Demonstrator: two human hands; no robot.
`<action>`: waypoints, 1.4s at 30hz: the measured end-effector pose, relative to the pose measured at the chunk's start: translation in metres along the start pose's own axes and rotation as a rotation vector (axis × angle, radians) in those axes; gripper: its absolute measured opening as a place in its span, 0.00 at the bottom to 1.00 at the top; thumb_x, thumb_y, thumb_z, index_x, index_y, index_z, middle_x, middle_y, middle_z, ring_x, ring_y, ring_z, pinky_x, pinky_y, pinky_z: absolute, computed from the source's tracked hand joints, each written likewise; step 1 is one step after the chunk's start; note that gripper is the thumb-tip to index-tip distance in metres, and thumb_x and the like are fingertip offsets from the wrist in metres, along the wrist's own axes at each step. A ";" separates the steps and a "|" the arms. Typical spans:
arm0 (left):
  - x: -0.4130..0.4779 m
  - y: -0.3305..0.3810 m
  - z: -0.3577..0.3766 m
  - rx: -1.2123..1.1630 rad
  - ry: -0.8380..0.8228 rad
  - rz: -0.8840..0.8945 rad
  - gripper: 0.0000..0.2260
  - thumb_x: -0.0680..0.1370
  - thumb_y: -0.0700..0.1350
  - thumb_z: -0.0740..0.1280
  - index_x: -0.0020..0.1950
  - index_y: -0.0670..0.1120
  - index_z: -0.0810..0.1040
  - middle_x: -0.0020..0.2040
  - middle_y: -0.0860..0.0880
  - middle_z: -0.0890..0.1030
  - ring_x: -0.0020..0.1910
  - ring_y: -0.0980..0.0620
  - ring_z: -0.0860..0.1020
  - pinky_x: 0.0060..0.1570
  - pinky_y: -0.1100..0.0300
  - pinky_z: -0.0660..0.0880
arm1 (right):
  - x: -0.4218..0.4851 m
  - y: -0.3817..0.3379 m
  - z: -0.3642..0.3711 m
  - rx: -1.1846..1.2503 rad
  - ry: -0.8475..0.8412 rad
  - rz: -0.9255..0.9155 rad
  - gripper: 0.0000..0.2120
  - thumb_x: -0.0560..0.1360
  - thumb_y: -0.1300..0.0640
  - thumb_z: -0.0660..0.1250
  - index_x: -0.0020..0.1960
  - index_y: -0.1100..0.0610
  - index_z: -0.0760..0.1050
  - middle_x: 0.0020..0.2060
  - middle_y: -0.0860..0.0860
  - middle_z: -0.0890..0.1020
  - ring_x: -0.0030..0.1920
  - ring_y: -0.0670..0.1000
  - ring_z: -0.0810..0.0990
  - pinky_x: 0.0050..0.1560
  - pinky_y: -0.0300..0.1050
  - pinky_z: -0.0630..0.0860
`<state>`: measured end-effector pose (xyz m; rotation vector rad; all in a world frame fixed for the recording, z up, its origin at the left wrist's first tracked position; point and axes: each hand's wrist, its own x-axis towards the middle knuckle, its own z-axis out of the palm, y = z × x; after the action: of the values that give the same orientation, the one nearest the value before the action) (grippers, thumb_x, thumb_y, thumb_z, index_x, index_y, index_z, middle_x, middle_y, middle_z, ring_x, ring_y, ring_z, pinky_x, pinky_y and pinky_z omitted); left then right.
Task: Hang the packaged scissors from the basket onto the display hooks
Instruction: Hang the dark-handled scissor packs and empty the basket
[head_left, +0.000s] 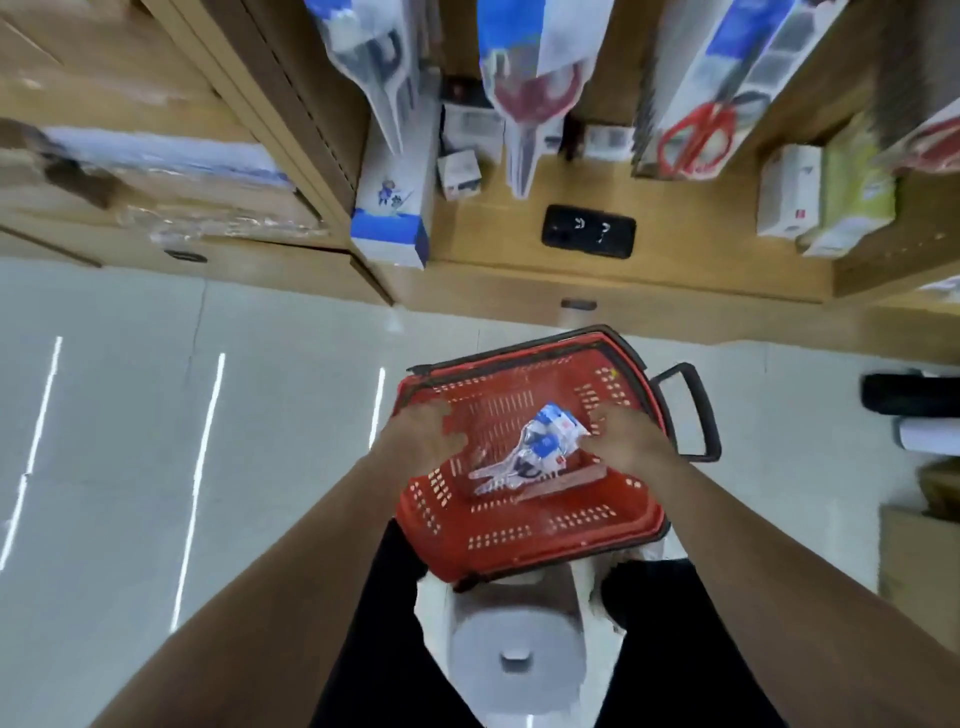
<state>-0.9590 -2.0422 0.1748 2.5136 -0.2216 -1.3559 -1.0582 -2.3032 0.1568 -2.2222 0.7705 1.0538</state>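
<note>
Reaching into the basket, right hand (631, 439) has its fingers (597, 421) at the card end of the packaged scissors (535, 452). Fingertips touch the card's right edge. Motion blur, and the back of the hand covers them: cannot tell whether they pinch the pack or only rest against it.

Pack's long axis runs diagonally. Blue-and-white card end points to the far right, toward the right hand; clear blade end points to the near left. The pack lies flat on the basket floor, about midway between the two hands. A pale flat strip shows under its near edge, too blurred to name.

Left hand (423, 431) is over the left wall, fingers relaxed and extended forward, holding nothing, well apart from the pack.

Red slotted basket (519, 540) has a black rim, with its black handle (691, 410) folded out to the right. It sits on a white round stool (514, 660).

Beyond it are the pale tiled floor (156, 415) and a wooden shelf (649, 260) with a black device (588, 231) and small boxes (789, 192). Hanging scissor packs (696, 124) are above it.
</note>
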 end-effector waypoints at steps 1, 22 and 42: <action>0.023 -0.007 0.024 -0.003 0.010 -0.014 0.21 0.80 0.52 0.69 0.71 0.46 0.76 0.66 0.45 0.81 0.64 0.43 0.80 0.64 0.52 0.75 | 0.027 0.013 0.019 0.020 -0.007 0.007 0.24 0.78 0.48 0.70 0.71 0.57 0.74 0.64 0.57 0.81 0.62 0.59 0.80 0.59 0.50 0.76; 0.343 -0.085 0.384 -0.156 -0.082 -0.201 0.40 0.66 0.58 0.80 0.72 0.48 0.67 0.72 0.44 0.72 0.72 0.39 0.70 0.68 0.39 0.72 | 0.394 0.152 0.252 -0.108 0.075 -0.023 0.49 0.68 0.42 0.80 0.79 0.57 0.59 0.76 0.60 0.61 0.74 0.63 0.68 0.73 0.54 0.69; 0.361 -0.066 0.401 -0.129 -0.103 -0.147 0.37 0.70 0.56 0.81 0.71 0.45 0.69 0.69 0.44 0.74 0.66 0.43 0.75 0.67 0.47 0.74 | 0.405 0.181 0.257 0.373 -0.238 -0.076 0.12 0.70 0.55 0.81 0.51 0.55 0.84 0.45 0.50 0.88 0.49 0.53 0.86 0.55 0.50 0.80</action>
<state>-1.0962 -2.1416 -0.3420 2.3969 0.0303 -1.5060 -1.0966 -2.3536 -0.3521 -1.7624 0.7057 1.0201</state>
